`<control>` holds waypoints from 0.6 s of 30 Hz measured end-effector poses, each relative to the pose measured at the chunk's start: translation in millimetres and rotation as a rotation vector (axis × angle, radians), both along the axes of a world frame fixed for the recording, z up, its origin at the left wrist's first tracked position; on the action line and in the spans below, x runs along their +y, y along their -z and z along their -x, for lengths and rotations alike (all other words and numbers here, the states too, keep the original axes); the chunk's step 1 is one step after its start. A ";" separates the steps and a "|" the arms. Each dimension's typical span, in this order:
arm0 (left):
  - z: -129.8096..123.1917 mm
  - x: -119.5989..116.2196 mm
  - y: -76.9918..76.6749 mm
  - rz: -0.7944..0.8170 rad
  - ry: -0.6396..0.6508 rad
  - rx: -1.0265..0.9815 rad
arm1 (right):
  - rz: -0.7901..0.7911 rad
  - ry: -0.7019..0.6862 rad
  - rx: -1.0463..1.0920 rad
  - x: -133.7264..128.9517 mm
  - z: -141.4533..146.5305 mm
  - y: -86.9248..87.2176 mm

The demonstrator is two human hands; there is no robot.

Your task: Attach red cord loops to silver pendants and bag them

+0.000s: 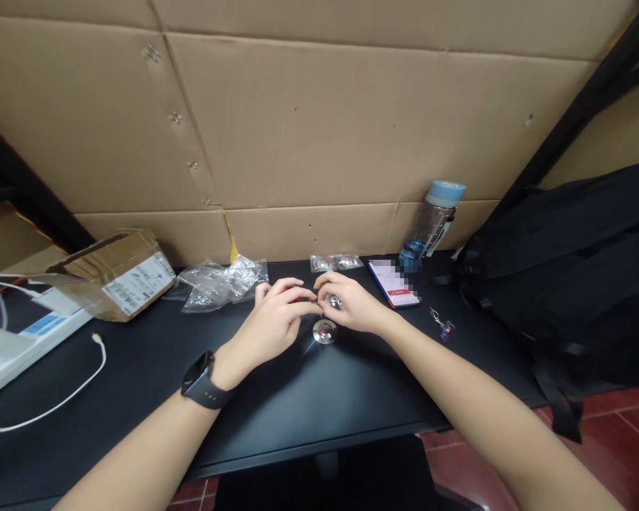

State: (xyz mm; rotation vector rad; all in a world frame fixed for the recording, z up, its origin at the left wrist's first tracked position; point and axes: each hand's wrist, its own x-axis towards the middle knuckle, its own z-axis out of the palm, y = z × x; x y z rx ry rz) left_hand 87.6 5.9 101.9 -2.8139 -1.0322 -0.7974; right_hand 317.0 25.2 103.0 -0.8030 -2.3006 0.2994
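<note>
Near the middle of the black table, my two hands meet at the fingertips. My right hand (354, 305) has its thumb and fingers closed around a small shiny round metal piece (334, 301). My left hand (277, 318), with a black watch (205, 380) on its wrist, is curled with its fingertips touching the right hand's. Something red (292, 287) shows between the left fingers, mostly hidden, so its kind is unclear. Just below the hands, a silver metal disc (324, 331) with a raised, reddish-looking centre lies flat on the table.
Clear plastic bags (224, 282) and an open cardboard box (130, 277) lie to the left, beside a white power strip (32, 341) and cable (85, 387). Small packets (335, 262), a phone (397, 282), bottle (431, 223), keychain (446, 329) and black backpack (575, 277) stand behind and right.
</note>
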 end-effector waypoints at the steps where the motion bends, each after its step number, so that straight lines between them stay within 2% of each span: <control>1: 0.3 0.4 0.6 0.009 0.005 0.021 | 0.003 -0.007 -0.001 0.4 -0.3 0.0; 10: -0.3 -3.9 4.2 0.003 0.035 0.116 | 0.019 0.008 -0.105 3.8 -5.4 7.0; 15: 1.1 -3.2 4.9 0.027 0.050 0.154 | -0.078 0.006 -0.209 -0.3 -7.1 -1.6; 18: 1.8 -1.5 5.4 0.033 0.050 0.184 | -0.110 0.028 -0.196 -1.8 -9.0 -7.7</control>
